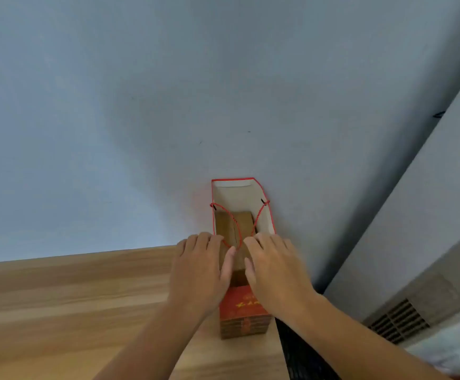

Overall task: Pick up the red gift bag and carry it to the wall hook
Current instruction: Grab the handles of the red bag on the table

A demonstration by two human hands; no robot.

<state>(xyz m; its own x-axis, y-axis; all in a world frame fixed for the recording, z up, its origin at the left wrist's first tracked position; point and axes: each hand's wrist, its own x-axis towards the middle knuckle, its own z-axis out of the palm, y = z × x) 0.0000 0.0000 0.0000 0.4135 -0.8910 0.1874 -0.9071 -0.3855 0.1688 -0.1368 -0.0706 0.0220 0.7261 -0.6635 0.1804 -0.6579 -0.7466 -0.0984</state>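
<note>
The red gift bag (244,305) stands upright on the wooden table (72,297), its back against the pale wall. Its mouth is wide and shows a white lining, a brown box (246,220) inside and red cord handles (235,231) drooping into it. My left hand (198,267) lies over the bag's near left rim and my right hand (275,270) over the near right rim. Both hands have spread fingers, with thumbs pointing inward above the mouth. Neither hand clearly grips anything. A small dark hook-like mark (439,115) sits on the wall corner at the upper right.
The table's right edge runs just beside the bag, with a black meshed thing (300,352) below it. A second wall face (415,215) angles in at the right, with a slatted vent (398,322) low down. The tabletop stretches away to the left.
</note>
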